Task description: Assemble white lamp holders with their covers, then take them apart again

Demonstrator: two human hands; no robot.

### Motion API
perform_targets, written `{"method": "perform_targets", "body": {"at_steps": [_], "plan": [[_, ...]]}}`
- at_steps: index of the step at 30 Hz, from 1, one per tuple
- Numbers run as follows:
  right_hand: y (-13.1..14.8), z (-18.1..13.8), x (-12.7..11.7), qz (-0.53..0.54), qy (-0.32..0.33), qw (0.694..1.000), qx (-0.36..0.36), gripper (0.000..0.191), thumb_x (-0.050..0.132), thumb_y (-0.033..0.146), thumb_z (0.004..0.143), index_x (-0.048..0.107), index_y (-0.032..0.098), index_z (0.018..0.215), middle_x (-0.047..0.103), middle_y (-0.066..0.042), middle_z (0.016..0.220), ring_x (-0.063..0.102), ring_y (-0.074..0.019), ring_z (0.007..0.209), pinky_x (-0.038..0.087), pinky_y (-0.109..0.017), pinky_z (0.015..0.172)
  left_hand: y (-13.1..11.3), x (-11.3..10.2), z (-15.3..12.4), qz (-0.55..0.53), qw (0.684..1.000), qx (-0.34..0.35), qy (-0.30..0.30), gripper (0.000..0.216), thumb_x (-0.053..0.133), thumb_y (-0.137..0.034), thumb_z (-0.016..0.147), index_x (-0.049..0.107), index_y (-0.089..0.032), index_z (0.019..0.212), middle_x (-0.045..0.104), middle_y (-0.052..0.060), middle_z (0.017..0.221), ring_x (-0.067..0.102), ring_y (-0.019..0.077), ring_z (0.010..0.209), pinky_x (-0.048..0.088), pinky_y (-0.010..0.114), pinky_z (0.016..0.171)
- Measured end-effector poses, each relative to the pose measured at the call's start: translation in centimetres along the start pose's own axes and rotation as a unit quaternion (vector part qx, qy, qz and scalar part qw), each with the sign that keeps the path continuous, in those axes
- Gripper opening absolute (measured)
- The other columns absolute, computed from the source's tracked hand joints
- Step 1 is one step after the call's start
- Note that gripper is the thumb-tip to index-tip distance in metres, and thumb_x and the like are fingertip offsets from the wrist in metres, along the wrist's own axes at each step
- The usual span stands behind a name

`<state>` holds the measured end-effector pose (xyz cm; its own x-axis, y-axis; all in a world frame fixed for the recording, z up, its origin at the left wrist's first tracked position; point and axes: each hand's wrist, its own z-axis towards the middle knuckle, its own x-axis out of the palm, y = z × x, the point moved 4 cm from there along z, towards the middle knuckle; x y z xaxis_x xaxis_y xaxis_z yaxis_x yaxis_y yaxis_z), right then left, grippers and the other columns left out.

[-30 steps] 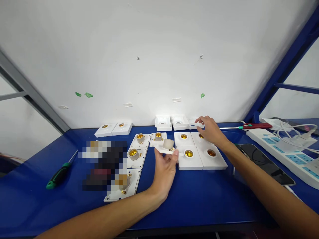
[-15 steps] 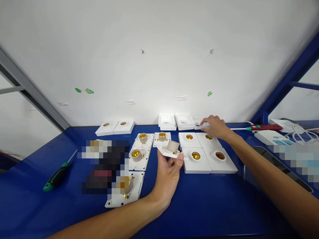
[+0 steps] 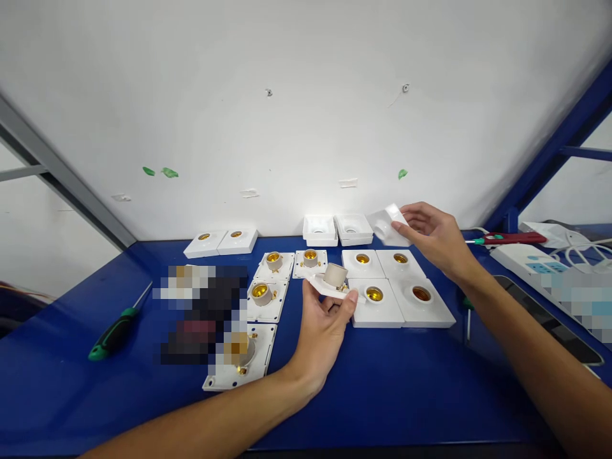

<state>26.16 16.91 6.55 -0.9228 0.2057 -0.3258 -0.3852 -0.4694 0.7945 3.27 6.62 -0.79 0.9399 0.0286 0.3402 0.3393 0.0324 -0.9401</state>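
Note:
My left hand (image 3: 325, 325) grips a lamp holder base (image 3: 335, 278), a white plate with a beige socket and brass terminals, tilted above the table. In my right hand (image 3: 433, 236) is a white square cover (image 3: 393, 226), raised on edge near the wall. Just below it lie several closed lamp holders (image 3: 375, 312) with brass threads showing through round holes. Left of my left hand, open lamp holder bases (image 3: 268, 303) rest on the table with sockets facing up. Two small stacks of covers (image 3: 320, 229) stand by the wall.
A green-black screwdriver (image 3: 115, 335) lies at the left, beside a blurred dark object (image 3: 205, 325). Two closed lamp holders (image 3: 222, 243) sit at the back left. On the right are a red-handled screwdriver (image 3: 514, 238), a power strip (image 3: 514, 258) and a dark flat device (image 3: 545, 319).
My right hand has lifted the cover off the table and tilted it up, moving slightly right. My left hand still holds the lamp holder base at nearly the same spot.

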Motion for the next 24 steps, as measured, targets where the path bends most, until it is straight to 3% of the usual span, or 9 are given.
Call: {"method": "perform_targets", "body": {"at_steps": [3, 5, 9, 12, 14, 17, 20, 24], "plan": [[1.0, -1.1, 1.5, 0.129, 0.012, 0.987, 0.098, 0.041, 0.078, 0.047, 0.085, 0.07, 0.03, 0.121, 0.065, 0.001, 0.078, 0.063, -0.0191, 0.076, 0.054, -0.035, 0.073, -0.8, 0.4, -0.1, 0.011, 1.0, -0.008, 0.005, 0.059, 0.085, -0.041, 0.085, 0.049, -0.024, 0.128, 0.065, 0.011, 0.135, 0.067, 0.0226, 0.117, 0.053, 0.033, 0.095], [1.1, -1.7, 2.5, 0.21, 0.017, 0.962, 0.172, 0.043, 0.077, 0.045, 0.086, 0.07, 0.031, 0.126, 0.07, -0.001, 0.086, 0.066, -0.02, 0.082, 0.055, -0.034, 0.071, -1.2, 0.5, -0.2, 0.01, 1.0, -0.012, 0.004, 0.06, 0.086, -0.038, 0.084, 0.049, -0.025, 0.129, 0.064, 0.011, 0.138, 0.067, 0.0239, 0.121, 0.054, 0.034, 0.097], [1.1, -2.8, 4.4, 0.323, 0.055, 0.91, 0.254, 0.035, 0.075, 0.04, 0.087, 0.072, 0.025, 0.118, 0.074, -0.006, 0.105, 0.067, -0.0213, 0.099, 0.057, -0.031, 0.08, -1.4, 0.8, 0.0, -0.018, 1.0, 0.004, 0.016, 0.065, 0.088, -0.028, 0.08, 0.047, -0.028, 0.131, 0.06, 0.009, 0.147, 0.06, 0.0263, 0.136, 0.054, 0.037, 0.106], [1.4, -3.8, 5.4, 0.325, 0.098, 0.894, 0.293, 0.034, 0.078, 0.043, 0.086, 0.071, 0.023, 0.114, 0.073, -0.005, 0.101, 0.065, -0.0182, 0.09, 0.054, -0.028, 0.075, -1.1, 0.8, 0.0, -0.008, 0.999, 0.02, 0.029, 0.068, 0.087, -0.024, 0.08, 0.047, -0.03, 0.133, 0.059, 0.007, 0.149, 0.06, 0.0263, 0.137, 0.053, 0.038, 0.11], [1.7, -4.4, 5.9, 0.28, 0.122, 0.906, 0.293, 0.032, 0.077, 0.047, 0.087, 0.068, 0.025, 0.109, 0.071, -0.003, 0.097, 0.062, -0.0161, 0.082, 0.05, -0.026, 0.069, -1.0, 0.7, 0.0, 0.015, 0.999, 0.035, 0.037, 0.068, 0.087, -0.023, 0.079, 0.048, -0.031, 0.134, 0.061, 0.006, 0.147, 0.06, 0.0267, 0.137, 0.054, 0.039, 0.11], [2.1, -5.2, 6.6, 0.172, 0.181, 0.939, 0.238, 0.028, 0.064, 0.052, 0.094, 0.063, 0.028, 0.107, 0.067, 0.0, 0.087, 0.057, -0.0153, 0.072, 0.044, -0.026, 0.062, -1.3, 0.7, -0.1, 0.045, 0.995, 0.07, 0.048, 0.068, 0.087, -0.022, 0.079, 0.048, -0.031, 0.134, 0.064, 0.006, 0.142, 0.059, 0.027, 0.138, 0.054, 0.038, 0.11], [2.5, -5.7, 7.2, 0.103, 0.231, 0.95, 0.185, 0.021, 0.052, 0.044, 0.099, 0.06, 0.029, 0.112, 0.061, 0.002, 0.081, 0.055, -0.0158, 0.067, 0.044, -0.027, 0.059, -1.7, 0.7, -0.2, 0.07, 0.993, 0.088, 0.042, 0.067, 0.087, -0.024, 0.078, 0.049, -0.03, 0.133, 0.066, 0.006, 0.139, 0.061, 0.0278, 0.136, 0.054, 0.04, 0.11], [3.0, -5.9, 7.4, 0.09, 0.25, 0.948, 0.173, 0.024, 0.047, 0.03, 0.097, 0.055, 0.027, 0.119, 0.06, 0.001, 0.08, 0.059, -0.0166, 0.068, 0.046, -0.027, 0.056, -1.7, 0.7, -0.1, 0.087, 0.99, 0.105, 0.031, 0.071, 0.091, -0.028, 0.074, 0.05, -0.028, 0.132, 0.065, 0.007, 0.14, 0.061, 0.0296, 0.134, 0.053, 0.043, 0.11]]}}
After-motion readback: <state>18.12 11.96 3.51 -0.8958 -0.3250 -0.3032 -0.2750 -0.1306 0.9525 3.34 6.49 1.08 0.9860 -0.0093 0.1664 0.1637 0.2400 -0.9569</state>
